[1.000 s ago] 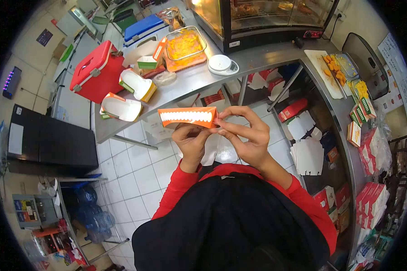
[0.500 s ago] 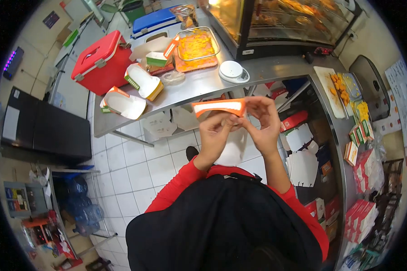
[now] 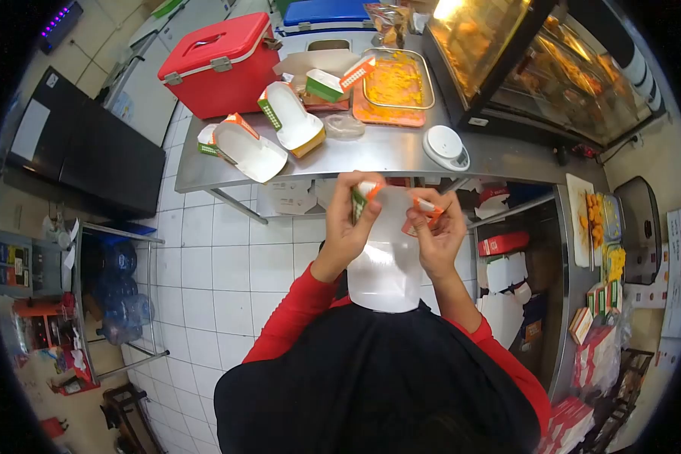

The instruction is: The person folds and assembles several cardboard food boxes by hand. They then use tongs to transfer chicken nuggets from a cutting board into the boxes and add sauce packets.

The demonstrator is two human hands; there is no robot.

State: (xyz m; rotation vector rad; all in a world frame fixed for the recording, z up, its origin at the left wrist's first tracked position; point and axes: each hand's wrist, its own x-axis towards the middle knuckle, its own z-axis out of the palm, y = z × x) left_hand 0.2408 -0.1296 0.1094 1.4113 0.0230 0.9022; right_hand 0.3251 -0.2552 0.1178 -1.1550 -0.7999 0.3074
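A paper food box [image 3: 386, 272] with a white inside hangs in front of my body, between both hands. My left hand [image 3: 353, 223] pinches its green and orange edge flap at the upper left. On the upper right, my right hand [image 3: 437, 236] grips another orange and white flap. Two similar boxes, one tilted [image 3: 251, 150] and one beside it [image 3: 293, 117], lie on the steel counter [image 3: 386, 155]. A green and orange carton [image 3: 325, 85] rests behind them.
A red cooler [image 3: 223, 68], a glass tray of yellow food [image 3: 396, 78] and a white scale [image 3: 444, 144] stand on the counter. The heated display case [image 3: 537, 68] is at the back right. Fried pieces lie on a cutting board [image 3: 580, 204] at the right.
The box has turned so its white inside shows, and my hands have moved apart to opposite flaps. The view has shifted, so the counter and its items appear higher and farther right.
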